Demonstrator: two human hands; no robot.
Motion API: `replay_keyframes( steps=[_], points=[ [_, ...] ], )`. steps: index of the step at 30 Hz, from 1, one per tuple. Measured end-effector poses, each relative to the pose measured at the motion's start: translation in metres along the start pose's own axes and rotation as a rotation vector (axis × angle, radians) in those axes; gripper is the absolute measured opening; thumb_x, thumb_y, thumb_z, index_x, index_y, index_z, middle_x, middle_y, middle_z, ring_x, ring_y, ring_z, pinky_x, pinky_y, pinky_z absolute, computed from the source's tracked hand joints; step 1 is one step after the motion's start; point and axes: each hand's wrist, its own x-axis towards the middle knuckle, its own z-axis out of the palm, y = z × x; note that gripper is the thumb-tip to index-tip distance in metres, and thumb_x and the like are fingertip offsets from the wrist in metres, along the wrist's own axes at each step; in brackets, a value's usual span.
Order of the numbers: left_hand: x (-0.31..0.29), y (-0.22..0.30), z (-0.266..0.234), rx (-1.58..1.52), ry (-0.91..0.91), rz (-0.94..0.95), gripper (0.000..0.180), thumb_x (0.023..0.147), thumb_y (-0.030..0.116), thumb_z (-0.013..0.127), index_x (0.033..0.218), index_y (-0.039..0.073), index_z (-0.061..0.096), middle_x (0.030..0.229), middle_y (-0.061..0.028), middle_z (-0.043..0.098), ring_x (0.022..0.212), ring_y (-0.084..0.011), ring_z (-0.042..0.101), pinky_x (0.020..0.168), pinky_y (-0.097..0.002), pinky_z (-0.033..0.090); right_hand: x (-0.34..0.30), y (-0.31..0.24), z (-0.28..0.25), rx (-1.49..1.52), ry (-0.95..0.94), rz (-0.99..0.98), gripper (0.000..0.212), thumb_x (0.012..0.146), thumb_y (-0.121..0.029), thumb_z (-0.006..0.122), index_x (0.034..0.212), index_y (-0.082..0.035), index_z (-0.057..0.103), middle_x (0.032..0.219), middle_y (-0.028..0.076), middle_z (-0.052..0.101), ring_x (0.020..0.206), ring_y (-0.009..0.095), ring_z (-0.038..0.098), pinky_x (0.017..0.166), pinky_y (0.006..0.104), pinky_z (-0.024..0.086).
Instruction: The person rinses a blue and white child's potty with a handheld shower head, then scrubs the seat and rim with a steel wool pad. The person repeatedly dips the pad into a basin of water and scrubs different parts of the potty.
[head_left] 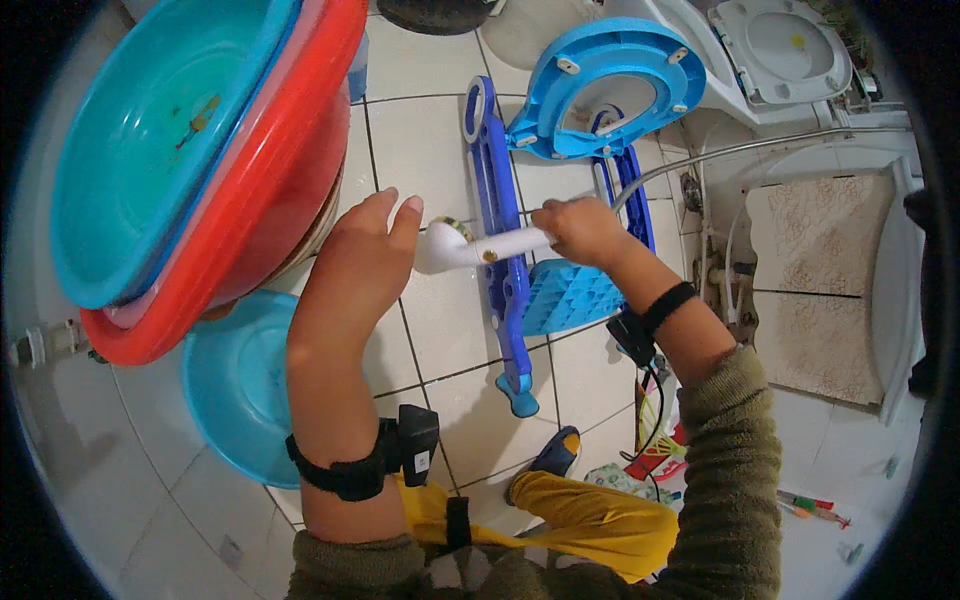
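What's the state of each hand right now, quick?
Left hand: open, nothing seen in it, fingers extended beside the white shower head.
Right hand: closed, holding the white shower head by its handle.

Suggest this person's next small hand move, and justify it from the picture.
Perhaps shift the white shower head rightward over the blue plastic frame: the right hand grips it, its broad end appears just left of the frame, and the left hand looks empty.

Smooth plastic shower head (447, 252), metal-looking hose (700, 156) (faintly shiny), glossy plastic red basin (268, 158), rough cloth sleeve (725, 480)
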Motion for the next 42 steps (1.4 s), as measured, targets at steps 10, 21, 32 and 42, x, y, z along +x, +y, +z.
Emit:
replay_keyframes(
  steps=[10,21,32,42],
  points=[
    [-0.026,0.005,-0.022,-0.012,0.093,0.011,0.048,0.098,0.037,0.051,0.121,-0.004,0.062,0.120,-0.0276,0.061,0.118,-0.0392,0.057,0.106,-0.0399,0.039,0.081,0.026,-0.016,-0.059,0.167,0.019,0.025,0.073,-0.010,0.072,0.096,-0.016,0.062,0.093,0.006,0.065,0.079,0.033,0.067,0.067,0.0455,0.053],
    [-0.029,-0.014,-0.021,0.017,0.201,0.176,0.042,0.097,0.032,0.051,0.117,-0.005,0.061,0.104,-0.0296,0.063,0.102,-0.0423,0.061,0.094,-0.0431,0.046,-0.009,0.013,-0.012,0.114,0.018,-0.055,0.026,0.071,-0.014,0.070,0.096,-0.016,0.063,0.092,0.008,0.065,0.082,0.034,0.066,0.069,0.0476,0.053],
    [-0.029,0.007,0.015,0.231,0.049,0.116,0.049,0.098,0.032,0.051,0.128,-0.006,0.055,0.122,-0.0297,0.059,0.114,-0.0412,0.057,0.100,-0.0405,0.043,-0.215,0.109,0.069,1.023,0.679,1.090,0.025,0.080,-0.009,0.065,0.102,0.000,0.058,0.076,0.006,0.061,0.062,0.016,0.059,0.057,0.0326,0.049],
    [-0.068,0.026,0.080,0.485,-0.039,0.086,0.050,0.097,0.031,0.054,0.129,-0.007,0.054,0.126,-0.0303,0.057,0.120,-0.0420,0.054,0.102,-0.0419,0.042,-0.216,0.261,0.147,2.315,1.214,0.825,0.020,0.085,-0.011,0.064,0.087,-0.009,0.044,0.062,0.000,0.044,0.046,0.009,0.040,0.037,0.0243,0.030]
  ],
)
